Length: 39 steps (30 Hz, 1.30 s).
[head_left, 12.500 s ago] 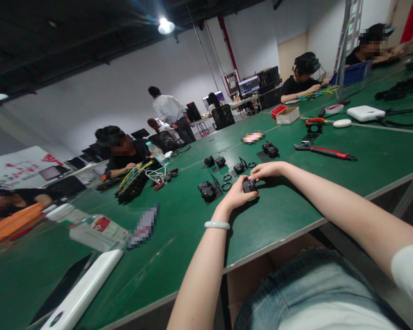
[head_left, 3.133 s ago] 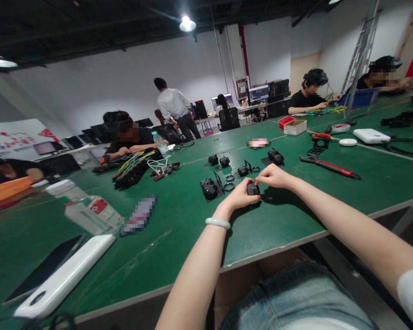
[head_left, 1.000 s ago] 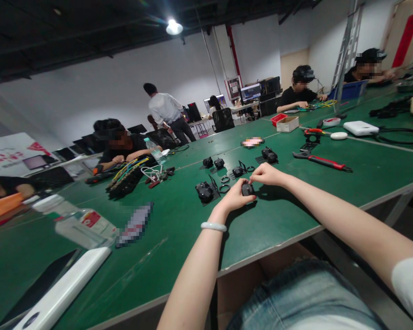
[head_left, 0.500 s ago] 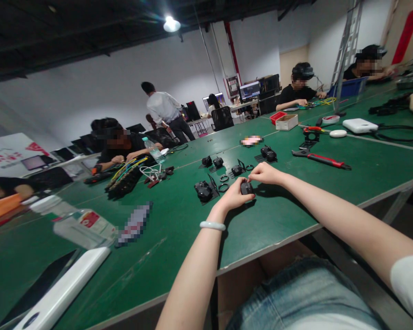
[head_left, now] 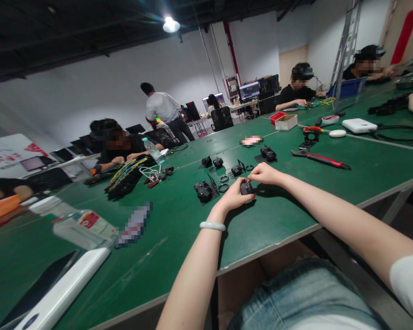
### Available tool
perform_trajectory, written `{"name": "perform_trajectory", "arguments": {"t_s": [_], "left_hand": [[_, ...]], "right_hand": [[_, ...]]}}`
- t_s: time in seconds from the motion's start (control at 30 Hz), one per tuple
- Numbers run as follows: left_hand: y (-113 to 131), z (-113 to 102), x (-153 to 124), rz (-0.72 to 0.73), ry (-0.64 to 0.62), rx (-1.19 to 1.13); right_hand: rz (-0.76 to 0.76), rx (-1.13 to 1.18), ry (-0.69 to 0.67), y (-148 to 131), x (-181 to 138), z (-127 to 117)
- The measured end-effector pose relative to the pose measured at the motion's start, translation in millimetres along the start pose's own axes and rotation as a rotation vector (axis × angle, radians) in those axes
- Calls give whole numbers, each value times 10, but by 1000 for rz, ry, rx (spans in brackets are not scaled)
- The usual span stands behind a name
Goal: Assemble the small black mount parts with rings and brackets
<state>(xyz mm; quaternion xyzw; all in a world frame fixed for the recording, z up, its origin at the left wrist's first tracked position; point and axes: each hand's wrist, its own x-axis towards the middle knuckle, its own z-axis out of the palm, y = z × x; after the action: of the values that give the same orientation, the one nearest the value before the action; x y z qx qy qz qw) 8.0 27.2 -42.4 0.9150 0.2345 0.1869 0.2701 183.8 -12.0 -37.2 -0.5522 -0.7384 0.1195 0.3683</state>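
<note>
My left hand (head_left: 234,194) is closed around a small dark block-like part (head_left: 247,187), with the thumb along its near side. At the far edge of that part, my right hand (head_left: 264,174) is closed in a pinch; whatever lies between its fingertips is too small to make out. Just beyond both hands lie black rings (head_left: 223,187) and a small black part on a flat plate (head_left: 238,170). A bigger black assembly (head_left: 203,190) sits left of my left hand, and another black assembly (head_left: 268,153) stands beyond my right hand.
Red-handled pliers (head_left: 321,159) lie to the right on the green table (head_left: 289,211). A clear plastic jar (head_left: 84,227) and a white device (head_left: 64,293) are at the left. Farther off are a cardboard box (head_left: 286,122) and a water bottle (head_left: 153,150). Co-workers sit around the table.
Both hands keep nearly the same position and hold on the dark part. In the background, the standing person's arm has shifted slightly.
</note>
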Motion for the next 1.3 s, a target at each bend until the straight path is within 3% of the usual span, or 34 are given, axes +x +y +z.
{"name": "perform_trajectory", "arguments": {"t_s": [0.3,0.57,0.87,1.3], "left_hand": [[41,-5,-2,-44,-4,2],[15,1,-9,-31,-8,-17],[55,-6,-5,-18,-5,-8],[53,-8,-1,-33,0,-24]], "right_hand": [[4,-10,14,-11,5,-2],[-24,76,92,-58,3,-145],[-50,94,-17,-97,-17,-68],[-19,30,13,-73,-2,-40]]}}
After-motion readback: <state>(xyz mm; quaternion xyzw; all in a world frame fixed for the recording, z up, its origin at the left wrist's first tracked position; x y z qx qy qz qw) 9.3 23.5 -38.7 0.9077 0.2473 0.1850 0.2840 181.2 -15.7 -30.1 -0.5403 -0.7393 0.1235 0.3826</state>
